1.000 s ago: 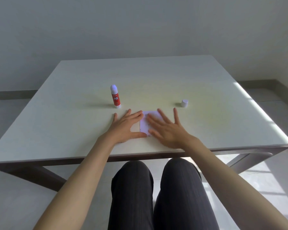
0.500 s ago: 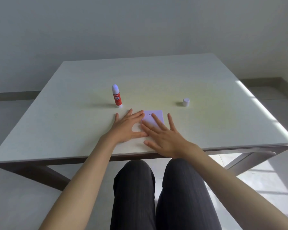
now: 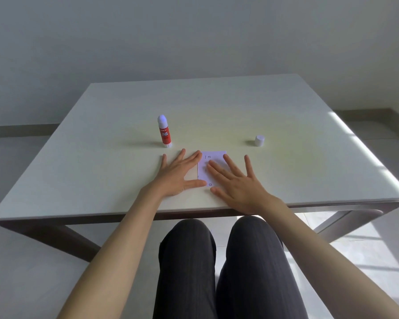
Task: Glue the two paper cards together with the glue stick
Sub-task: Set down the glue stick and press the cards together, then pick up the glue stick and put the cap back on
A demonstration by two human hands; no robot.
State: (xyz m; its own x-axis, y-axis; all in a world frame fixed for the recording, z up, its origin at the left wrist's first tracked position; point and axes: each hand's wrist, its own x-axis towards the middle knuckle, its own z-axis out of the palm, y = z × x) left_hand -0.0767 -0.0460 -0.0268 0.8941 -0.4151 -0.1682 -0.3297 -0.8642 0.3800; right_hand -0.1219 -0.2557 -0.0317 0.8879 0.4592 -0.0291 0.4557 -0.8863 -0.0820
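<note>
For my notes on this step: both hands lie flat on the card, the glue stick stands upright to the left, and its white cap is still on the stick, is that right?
Not quite: the cap is off, standing on the table to the right, as the head view shows. The rest holds: left hand and right hand lie flat on the card, and the glue stick stands upright to the left.

Dim, soft daylight from right; sunlit strip on table right edge; wide-angle edge bending; slight softness.
</note>
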